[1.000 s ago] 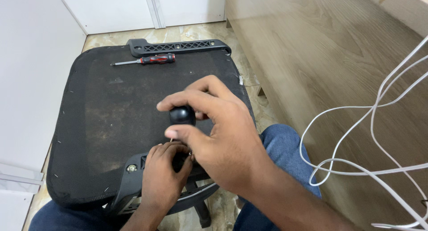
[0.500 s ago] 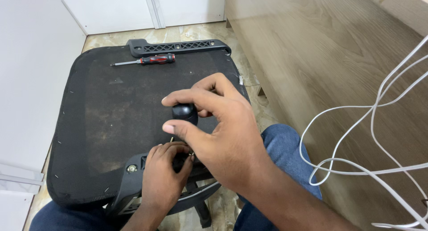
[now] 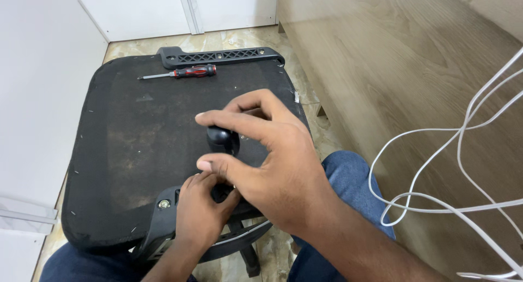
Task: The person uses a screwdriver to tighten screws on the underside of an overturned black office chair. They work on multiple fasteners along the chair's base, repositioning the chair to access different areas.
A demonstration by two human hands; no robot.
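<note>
A black chair seat (image 3: 136, 146) lies flat in front of me, its dusty fabric side facing up. My right hand (image 3: 272, 167) reaches over its near edge, with thumb and fingers wrapped around a round black knob (image 3: 220, 139) that stands upright there. Just below the knob, my left hand (image 3: 200, 211) is curled on a black fitting (image 3: 222, 192) at the seat's near edge, next to a black bracket (image 3: 160, 227) with a bolt head. What the left fingers pinch is mostly hidden by both hands.
A screwdriver (image 3: 185, 72) with a red and black handle lies on the seat's far side, beside a black ribbed plastic bar (image 3: 218, 56). White cables (image 3: 452, 167) loop over a wooden surface (image 3: 392, 69) on the right. White panels (image 3: 38, 86) stand on the left. My knees in blue jeans (image 3: 354, 178) are below.
My right hand's fingers have shifted around the knob, the index finger now stretched out over its far side. The left hand and the seat have stayed put.
</note>
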